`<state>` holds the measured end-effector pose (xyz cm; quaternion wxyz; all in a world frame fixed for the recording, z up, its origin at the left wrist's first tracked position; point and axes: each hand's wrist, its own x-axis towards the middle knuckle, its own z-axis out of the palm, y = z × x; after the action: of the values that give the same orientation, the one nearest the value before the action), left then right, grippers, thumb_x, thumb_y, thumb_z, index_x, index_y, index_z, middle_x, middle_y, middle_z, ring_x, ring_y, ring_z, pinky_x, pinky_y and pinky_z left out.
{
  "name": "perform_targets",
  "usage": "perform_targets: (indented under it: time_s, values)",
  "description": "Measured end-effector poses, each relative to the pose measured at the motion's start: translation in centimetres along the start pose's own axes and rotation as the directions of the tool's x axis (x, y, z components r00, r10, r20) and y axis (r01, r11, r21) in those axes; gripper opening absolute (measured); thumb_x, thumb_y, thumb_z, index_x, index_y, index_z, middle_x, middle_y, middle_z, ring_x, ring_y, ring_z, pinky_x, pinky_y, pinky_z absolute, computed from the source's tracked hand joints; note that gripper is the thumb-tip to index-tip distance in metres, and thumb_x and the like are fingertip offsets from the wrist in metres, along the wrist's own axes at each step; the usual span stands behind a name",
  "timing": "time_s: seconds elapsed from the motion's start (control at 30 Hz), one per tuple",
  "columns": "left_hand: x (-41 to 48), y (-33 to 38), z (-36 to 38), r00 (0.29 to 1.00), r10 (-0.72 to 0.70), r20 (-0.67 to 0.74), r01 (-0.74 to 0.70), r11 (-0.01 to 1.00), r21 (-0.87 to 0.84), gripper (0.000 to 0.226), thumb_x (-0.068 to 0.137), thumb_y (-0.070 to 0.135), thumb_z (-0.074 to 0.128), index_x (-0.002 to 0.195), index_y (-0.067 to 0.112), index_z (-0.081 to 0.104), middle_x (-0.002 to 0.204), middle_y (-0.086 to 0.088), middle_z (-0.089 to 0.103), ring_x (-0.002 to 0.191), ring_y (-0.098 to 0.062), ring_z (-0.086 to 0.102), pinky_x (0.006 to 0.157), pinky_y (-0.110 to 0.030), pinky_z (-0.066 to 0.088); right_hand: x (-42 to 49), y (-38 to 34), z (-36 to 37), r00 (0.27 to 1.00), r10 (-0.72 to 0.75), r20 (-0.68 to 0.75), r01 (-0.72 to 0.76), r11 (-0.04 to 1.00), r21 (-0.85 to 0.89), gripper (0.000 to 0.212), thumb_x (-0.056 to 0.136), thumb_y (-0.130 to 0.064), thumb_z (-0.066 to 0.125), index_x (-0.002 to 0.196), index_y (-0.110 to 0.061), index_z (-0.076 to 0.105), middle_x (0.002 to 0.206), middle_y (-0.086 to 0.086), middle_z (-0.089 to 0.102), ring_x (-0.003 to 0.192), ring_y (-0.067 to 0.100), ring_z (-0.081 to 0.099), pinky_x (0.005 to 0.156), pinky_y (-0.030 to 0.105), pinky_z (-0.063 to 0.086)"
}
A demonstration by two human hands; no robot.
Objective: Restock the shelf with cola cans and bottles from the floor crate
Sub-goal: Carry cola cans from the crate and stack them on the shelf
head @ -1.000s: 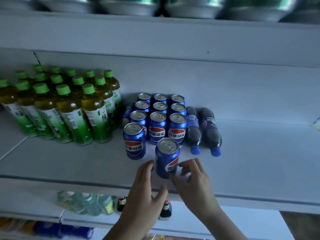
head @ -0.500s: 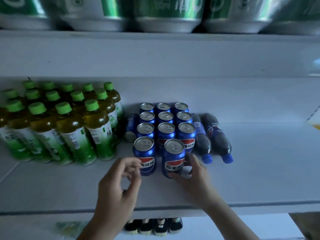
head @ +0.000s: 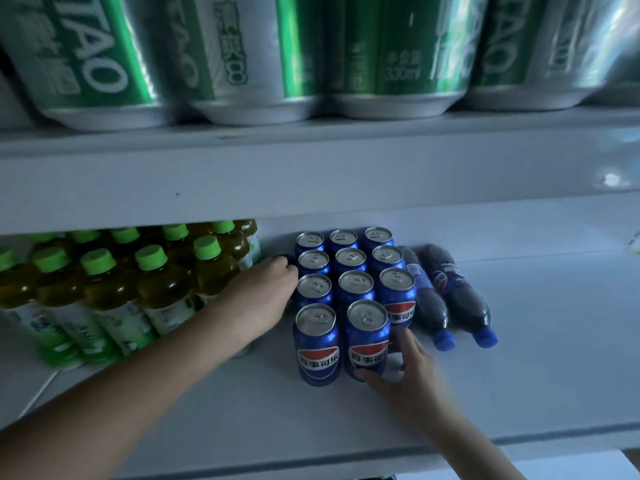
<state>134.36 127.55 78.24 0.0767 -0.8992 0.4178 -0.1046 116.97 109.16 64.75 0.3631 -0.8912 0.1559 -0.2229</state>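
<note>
Head camera: at the left of the frame stand clear plastic tea bottles with bright green caps (head: 114, 296), packed in rows on the white metal shelf (head: 536, 375). My left hand (head: 263, 296) reaches into the gap between them and the cola, knuckles up and fingers bent down out of sight. Something dark blue shows at the fingertips, but I cannot tell whether I have hold of it. Centre frame is the block of blue aluminium cola cans with silver tops (head: 349, 261), upright, three across, with two more in front. The front cola can (head: 367, 341), the right one of that pair, touches its neighbour. My right hand (head: 405, 368) holds it low down, thumb across the base in front and fingers up its right side. Just right of the block lie two dark plastic cola bottles with blue caps (head: 450, 296), side by side, caps towards me. Along the top of the frame runs a row of large green-and-silver cans (head: 242, 46) on the shelf above.
</note>
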Motion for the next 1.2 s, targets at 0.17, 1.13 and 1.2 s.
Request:
perform_targets:
  time_s: [0.17, 1.13, 1.2]
  values:
    - [4.2, 0.6, -0.5, 0.964, -0.044, 0.262, -0.021, 0.970, 0.243, 0.016, 0.092, 0.008, 0.060, 0.107, 0.007, 0.067, 0.111, -0.011, 0.067, 0.099, -0.030, 0.067, 0.067, -0.035, 0.044, -0.1, -0.2, -0.6, 0.997, -0.004, 0.076, 0.009, 0.998, -0.060, 0.078, 0.071, -0.066, 0.075, 0.137, -0.037, 0.045, 0.119, -0.026, 0.055, 0.099, 0.001, 0.061, 0.085, 0.032, 0.055]
    - [9.8, -2.1, -2.1, 0.984, -0.048, 0.170, -0.006, 0.951, 0.308, 0.017, 0.084, -0.004, 0.061, 0.091, 0.011, 0.063, 0.085, -0.004, 0.057, 0.084, -0.030, 0.061, 0.067, -0.032, 0.043, -0.6, -0.1, -0.7, 0.999, -0.051, -0.002, 0.051, 0.996, 0.069, 0.053, 0.083, -0.061, 0.064, 0.128, -0.034, 0.054, 0.112, -0.023, 0.065, 0.101, 0.002, 0.062, 0.076, 0.009, 0.043]
    - [10.3, -2.5, -1.2, 0.986, -0.054, 0.157, 0.007, 0.960, 0.281, 0.016, 0.082, -0.006, 0.062, 0.091, 0.006, 0.066, 0.076, -0.004, 0.053, 0.078, -0.030, 0.059, 0.065, -0.032, 0.043, -0.6, -0.1, -0.8, 0.999, -0.054, -0.004, 0.055, 0.995, 0.084, 0.054, 0.084, -0.062, 0.063, 0.129, -0.034, 0.054, 0.113, -0.022, 0.066, 0.102, 0.003, 0.062, 0.077, 0.009, 0.042]
